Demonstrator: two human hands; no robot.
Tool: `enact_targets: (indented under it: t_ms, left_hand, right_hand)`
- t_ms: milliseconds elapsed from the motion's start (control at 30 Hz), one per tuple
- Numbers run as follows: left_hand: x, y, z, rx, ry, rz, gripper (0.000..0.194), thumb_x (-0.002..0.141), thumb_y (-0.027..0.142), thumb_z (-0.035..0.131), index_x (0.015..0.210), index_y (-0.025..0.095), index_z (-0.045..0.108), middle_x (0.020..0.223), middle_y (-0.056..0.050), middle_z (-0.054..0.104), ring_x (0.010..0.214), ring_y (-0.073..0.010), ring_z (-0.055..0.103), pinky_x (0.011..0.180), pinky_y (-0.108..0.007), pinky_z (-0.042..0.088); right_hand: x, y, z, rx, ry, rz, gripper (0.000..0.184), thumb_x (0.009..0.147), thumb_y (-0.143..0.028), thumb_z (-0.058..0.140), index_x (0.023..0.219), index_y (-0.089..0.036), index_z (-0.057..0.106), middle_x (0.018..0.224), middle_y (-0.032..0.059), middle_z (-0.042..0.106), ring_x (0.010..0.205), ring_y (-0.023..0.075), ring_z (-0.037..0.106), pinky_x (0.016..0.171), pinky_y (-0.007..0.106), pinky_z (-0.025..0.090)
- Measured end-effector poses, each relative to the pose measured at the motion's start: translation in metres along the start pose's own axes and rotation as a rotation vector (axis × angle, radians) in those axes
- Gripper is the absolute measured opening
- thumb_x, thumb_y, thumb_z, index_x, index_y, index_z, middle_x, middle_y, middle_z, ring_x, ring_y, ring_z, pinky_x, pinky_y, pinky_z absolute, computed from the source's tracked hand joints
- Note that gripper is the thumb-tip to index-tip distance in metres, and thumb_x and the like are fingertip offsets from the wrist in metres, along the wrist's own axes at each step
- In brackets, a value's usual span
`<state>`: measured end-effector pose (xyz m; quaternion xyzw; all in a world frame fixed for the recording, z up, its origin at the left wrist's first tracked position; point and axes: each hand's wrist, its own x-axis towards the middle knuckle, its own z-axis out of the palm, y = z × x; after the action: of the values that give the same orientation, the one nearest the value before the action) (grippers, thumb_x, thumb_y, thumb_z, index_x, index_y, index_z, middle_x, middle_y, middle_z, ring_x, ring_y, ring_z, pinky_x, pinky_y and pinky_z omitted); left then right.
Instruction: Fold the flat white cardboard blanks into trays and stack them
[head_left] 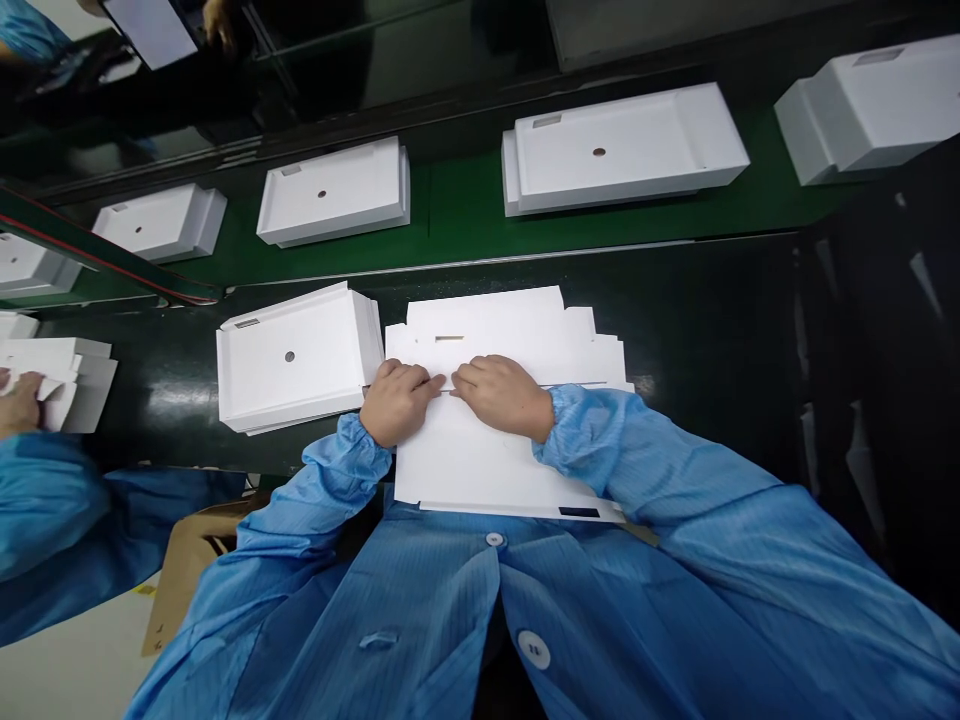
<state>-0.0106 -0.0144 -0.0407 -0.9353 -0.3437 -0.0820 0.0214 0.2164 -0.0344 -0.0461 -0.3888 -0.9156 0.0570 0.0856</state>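
A flat white cardboard box blank [487, 450] with notched edges and a small slot lies on the dark bench in front of me. It overhangs the near edge, against my blue coat. My left hand [397, 402] is closed at the blank's left side, fingers curled on a crease. Close beside it, my right hand [501, 392] is closed too, pressing on the same crease line. The two thumbs nearly meet, and the undersides of the fingers are hidden. Just left of my left hand sits a stack of folded white trays [322, 360] with a round hole.
Beyond the bench runs a green conveyor [457, 200] carrying several white folded trays [630, 140]. At the left, a co-worker's hand [21, 405] holds white cardboard [90, 385]. A dark green bar [97, 245] with a red line crosses the upper left.
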Motion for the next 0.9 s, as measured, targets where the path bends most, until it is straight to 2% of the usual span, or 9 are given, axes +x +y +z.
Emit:
enact_targets:
  t_ms: [200,333,467,567,667,767,900]
  left_hand:
    - [-0.001,-0.001,-0.002,0.041,0.069,0.092,0.027,0.099,0.016,0.047,0.103,0.022,0.072,0.076,-0.002,0.067,0.072,-0.0149,0.060,0.093,-0.043,0.039]
    - [0.002,-0.003,-0.003,0.018,0.079,0.032,0.026,0.099,0.016,0.049,0.100,0.022,0.074,0.077,-0.001,0.068,0.075,-0.0150,0.061,0.099,-0.045,0.035]
    - [-0.001,0.000,-0.003,-0.069,-0.016,-0.079,0.024,0.095,0.016,0.054,0.098,0.024,0.077,0.083,-0.003,0.071,0.082,-0.0171,0.063,0.103,-0.047,0.032]
    - [-0.006,0.003,-0.005,-0.128,-0.139,-0.058,0.022,0.094,0.019,0.058,0.102,0.024,0.078,0.084,-0.004,0.072,0.089,-0.0186,0.066,0.102,-0.042,0.036]
    - [-0.007,0.005,-0.006,-0.138,-0.165,-0.048,0.021,0.095,0.022,0.059,0.107,0.024,0.077,0.089,-0.005,0.074,0.092,-0.0186,0.067,0.105,-0.040,0.037]
    - [-0.005,0.009,-0.003,-0.170,-0.164,-0.012,0.022,0.098,0.026,0.058,0.107,0.020,0.077,0.093,-0.008,0.075,0.090,-0.0188,0.069,0.092,-0.035,0.044]
    - [-0.001,0.016,0.002,-0.207,-0.173,-0.004,0.021,0.093,0.018,0.060,0.103,0.017,0.078,0.091,-0.009,0.075,0.087,-0.0195,0.069,0.081,-0.033,0.047]
  right_hand:
    - [-0.001,-0.004,-0.003,0.000,-0.006,0.017,0.043,0.108,-0.022,0.033,0.098,-0.010,0.073,0.093,0.0120,0.070,0.086,0.0215,0.057,0.072,0.036,0.032]
    - [0.002,-0.006,-0.007,0.041,-0.042,0.099,0.045,0.108,-0.031,0.035,0.096,-0.013,0.075,0.094,0.0114,0.070,0.089,0.0218,0.059,0.075,0.035,0.035]
    - [0.003,-0.014,-0.012,0.124,-0.061,0.179,0.037,0.105,-0.032,0.046,0.092,-0.015,0.076,0.092,0.0094,0.070,0.092,0.0216,0.062,0.081,0.033,0.039]
    - [0.004,-0.018,-0.013,0.216,-0.117,0.208,0.035,0.103,-0.029,0.049,0.086,-0.017,0.076,0.088,0.0072,0.070,0.087,0.0201,0.063,0.080,0.031,0.040]
    - [0.006,-0.016,-0.006,0.290,-0.145,0.232,0.034,0.102,-0.029,0.050,0.083,-0.019,0.076,0.086,0.0063,0.069,0.087,0.0209,0.064,0.079,0.031,0.042]
    - [0.005,-0.013,0.004,0.338,-0.136,0.221,0.040,0.102,-0.033,0.044,0.084,-0.021,0.078,0.085,0.0062,0.069,0.086,0.0219,0.064,0.076,0.032,0.042]
    - [-0.002,-0.016,0.010,0.299,-0.050,0.195,0.054,0.104,-0.039,0.033,0.079,-0.022,0.078,0.077,0.0076,0.067,0.078,0.0222,0.063,0.070,0.033,0.043]
